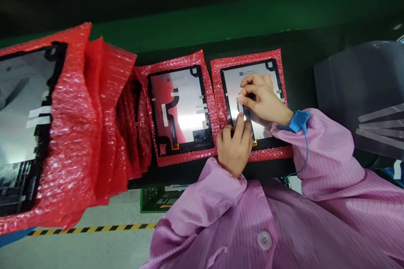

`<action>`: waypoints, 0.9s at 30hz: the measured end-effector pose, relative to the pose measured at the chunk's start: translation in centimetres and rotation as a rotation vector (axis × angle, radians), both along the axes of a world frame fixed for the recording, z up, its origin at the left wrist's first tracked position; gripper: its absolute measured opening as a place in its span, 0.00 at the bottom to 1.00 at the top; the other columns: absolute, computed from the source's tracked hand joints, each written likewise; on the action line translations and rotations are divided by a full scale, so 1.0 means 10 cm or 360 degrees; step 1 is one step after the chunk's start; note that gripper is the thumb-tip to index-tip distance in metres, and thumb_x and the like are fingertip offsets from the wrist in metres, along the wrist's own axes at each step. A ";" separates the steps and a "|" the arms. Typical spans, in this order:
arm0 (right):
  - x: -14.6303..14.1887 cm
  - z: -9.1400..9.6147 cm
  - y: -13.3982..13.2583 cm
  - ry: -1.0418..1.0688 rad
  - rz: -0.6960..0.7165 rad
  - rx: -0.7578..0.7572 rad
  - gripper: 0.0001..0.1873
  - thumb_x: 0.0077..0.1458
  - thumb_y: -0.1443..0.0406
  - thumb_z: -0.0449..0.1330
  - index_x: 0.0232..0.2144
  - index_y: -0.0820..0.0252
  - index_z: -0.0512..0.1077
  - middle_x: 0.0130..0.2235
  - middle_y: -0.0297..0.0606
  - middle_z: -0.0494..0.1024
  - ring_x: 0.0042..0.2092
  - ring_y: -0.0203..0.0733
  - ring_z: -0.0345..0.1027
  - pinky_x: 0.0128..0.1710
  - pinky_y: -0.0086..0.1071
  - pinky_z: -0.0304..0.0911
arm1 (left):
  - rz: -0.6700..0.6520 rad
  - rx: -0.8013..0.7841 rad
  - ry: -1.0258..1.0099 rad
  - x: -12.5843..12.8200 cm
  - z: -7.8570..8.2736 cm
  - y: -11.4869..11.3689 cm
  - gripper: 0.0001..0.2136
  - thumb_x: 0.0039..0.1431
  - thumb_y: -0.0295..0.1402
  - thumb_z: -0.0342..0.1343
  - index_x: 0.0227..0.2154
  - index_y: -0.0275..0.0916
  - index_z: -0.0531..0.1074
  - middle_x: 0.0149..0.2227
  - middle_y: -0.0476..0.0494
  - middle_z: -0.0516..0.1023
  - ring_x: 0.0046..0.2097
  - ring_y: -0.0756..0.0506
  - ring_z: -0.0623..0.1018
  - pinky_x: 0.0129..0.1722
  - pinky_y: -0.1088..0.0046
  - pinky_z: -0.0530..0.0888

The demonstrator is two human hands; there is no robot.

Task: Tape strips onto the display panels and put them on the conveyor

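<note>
A flat display panel [232, 86] with a silvery back and black frame lies on red bubble wrap [271, 154] in front of me. My right hand [263, 98], a blue wrist strap [295, 121] at its wrist, pinches the upper end of a short whitish tape strip [240, 106] against the panel's left half. Below it, my left hand [235, 145] rests on the panel's lower left, fingers extended and nothing held. One of its fingertips is close to the tape's lower end. A dark ribbon cable beside the strip is partly hidden by both hands.
A similar panel [189, 113] on red bubble wrap lies just left. Farther left stands a stack of red bubble wrap [109, 126] with panels. At right, tape strips [381, 124] hang on a dark grey object [347, 80]. A green crate [153, 199] sits below the table edge.
</note>
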State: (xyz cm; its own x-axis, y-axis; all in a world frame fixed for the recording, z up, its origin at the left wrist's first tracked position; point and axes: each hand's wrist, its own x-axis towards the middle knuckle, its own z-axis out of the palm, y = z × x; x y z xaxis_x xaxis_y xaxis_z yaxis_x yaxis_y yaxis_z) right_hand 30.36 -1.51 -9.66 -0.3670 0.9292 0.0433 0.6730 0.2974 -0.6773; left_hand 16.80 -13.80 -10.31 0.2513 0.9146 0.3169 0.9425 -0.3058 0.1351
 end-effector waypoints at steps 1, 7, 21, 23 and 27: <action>-0.01 0.00 0.00 -0.0014 -0.0007 0.0006 0.16 0.63 0.54 0.55 0.31 0.59 0.73 0.50 0.44 0.70 0.54 0.56 0.56 0.58 0.60 0.48 | 0.0000 0.0019 0.0007 0.00 0.00 0.00 0.14 0.68 0.32 0.51 0.51 0.40 0.77 0.58 0.45 0.77 0.41 0.40 0.73 0.38 0.62 0.72; -0.05 0.01 -0.05 -0.0087 -0.0018 0.0061 0.13 0.62 0.58 0.55 0.31 0.59 0.72 0.50 0.45 0.68 0.55 0.57 0.55 0.57 0.60 0.48 | -0.0023 -0.0146 -0.0024 0.00 0.01 0.00 0.16 0.68 0.33 0.50 0.54 0.39 0.76 0.58 0.45 0.77 0.43 0.40 0.74 0.40 0.61 0.72; -0.12 0.38 -0.26 -0.0014 -0.0552 0.0426 0.13 0.65 0.60 0.51 0.48 0.60 0.68 0.49 0.50 0.68 0.55 0.58 0.61 0.55 0.58 0.58 | -0.0096 -0.0096 -0.0203 -0.06 0.05 0.04 0.14 0.69 0.34 0.49 0.47 0.37 0.77 0.51 0.38 0.81 0.43 0.40 0.74 0.44 0.60 0.71; -0.04 0.62 -0.80 0.0151 -0.0537 0.0488 0.11 0.66 0.61 0.49 0.43 0.56 0.70 0.43 0.46 0.71 0.48 0.52 0.66 0.51 0.52 0.64 | -0.0134 -0.0089 -0.0276 -0.08 0.09 0.12 0.15 0.70 0.35 0.47 0.45 0.35 0.77 0.47 0.35 0.81 0.45 0.39 0.73 0.47 0.60 0.71; 0.48 0.82 -1.90 0.0418 -0.1370 0.0857 0.06 0.61 0.56 0.56 0.34 0.47 0.70 0.35 0.40 0.72 0.39 0.49 0.69 0.42 0.48 0.68 | -0.0198 -0.0090 -0.0205 0.00 0.11 0.37 0.19 0.69 0.36 0.45 0.54 0.30 0.72 0.54 0.27 0.76 0.51 0.35 0.72 0.51 0.56 0.70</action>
